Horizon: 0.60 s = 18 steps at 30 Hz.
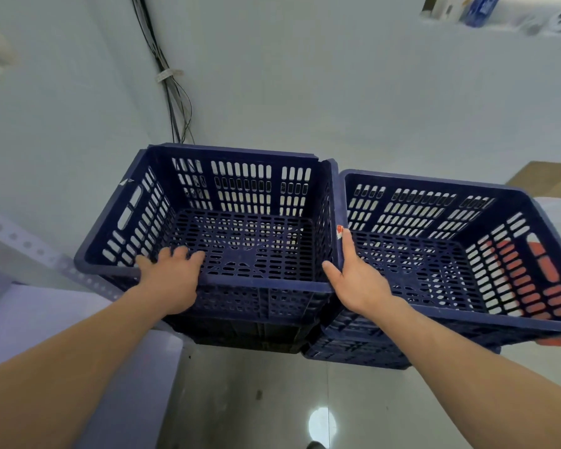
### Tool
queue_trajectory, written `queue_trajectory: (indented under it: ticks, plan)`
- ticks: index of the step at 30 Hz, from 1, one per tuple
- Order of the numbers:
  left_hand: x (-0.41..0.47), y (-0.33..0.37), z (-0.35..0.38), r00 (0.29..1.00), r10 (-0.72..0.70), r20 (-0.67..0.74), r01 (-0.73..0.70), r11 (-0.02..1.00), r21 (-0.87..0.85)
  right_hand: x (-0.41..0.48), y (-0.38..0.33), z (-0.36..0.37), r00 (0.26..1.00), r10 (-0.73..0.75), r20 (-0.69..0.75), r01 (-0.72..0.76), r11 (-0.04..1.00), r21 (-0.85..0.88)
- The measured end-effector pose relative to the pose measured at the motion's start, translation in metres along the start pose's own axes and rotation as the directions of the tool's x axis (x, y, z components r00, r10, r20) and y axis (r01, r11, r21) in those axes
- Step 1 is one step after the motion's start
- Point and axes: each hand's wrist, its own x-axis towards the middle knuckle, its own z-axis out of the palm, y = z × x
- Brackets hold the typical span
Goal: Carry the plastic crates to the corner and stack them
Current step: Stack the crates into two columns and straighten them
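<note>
Item: left top crate (pixel 240 202), dark blue slotted plastic, open side up, seated on a lower crate (pixel 250 332) of the same kind; the stack stands on the floor (pixel 266 400) in the corner of the room, far rim close to the wall. Item: right top crate (pixel 434 228), same type, just beside the first, rims touching or nearly so, on its own lower crate (pixel 353 351). Left hand (pixel 170 277): fingers curled over the near rim of the left top crate, tips inside, gripping it. Right hand (pixel 357 280): at that crate's near right corner, thumb inside, fingers laid along the right rim, pinching it; whether the neighbouring rim is also held cannot be told. Sundries: cables (pixel 172 102) down the wall corner; perforated metal upright (pixel 30 247) at left; red object (pixel 546 264) behind the right top crate; cardboard box (pixel 551 176).
</note>
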Motion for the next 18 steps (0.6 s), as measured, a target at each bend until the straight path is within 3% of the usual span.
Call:
queue_trajectory:
  ticks: [2, 5, 7, 11, 18]
  plan:
    - [-0.008, 0.023, -0.001, 0.989, 0.143, -0.048, -0.145, 0.988, -0.046, -0.007, -0.001, -0.002, 0.996, -0.082, -0.014, 0.08, 0.991, -0.11]
    - [-0.017, 0.059, -0.006, 0.962, 0.273, -0.019, -0.273, 0.952, -0.14, -0.025, 0.007, 0.001, 0.984, -0.177, -0.035, 0.175, 0.983, -0.059]
    - [-0.016, 0.072, -0.01, 0.958, 0.285, -0.028, -0.286, 0.944, -0.164, -0.035, 0.021, 0.002, 0.988, -0.15, -0.027, 0.148, 0.985, -0.087]
    - [-0.009, 0.086, -0.017, 0.944, 0.323, -0.071, -0.33, 0.933, -0.143, -0.032, 0.047, 0.001, 0.997, -0.075, 0.029, 0.081, 0.911, -0.405]
    - [-0.001, 0.109, -0.024, 0.906, 0.41, -0.105, -0.415, 0.909, -0.029, -0.025, 0.055, 0.01, 0.973, -0.224, -0.049, 0.186, 0.896, -0.404]
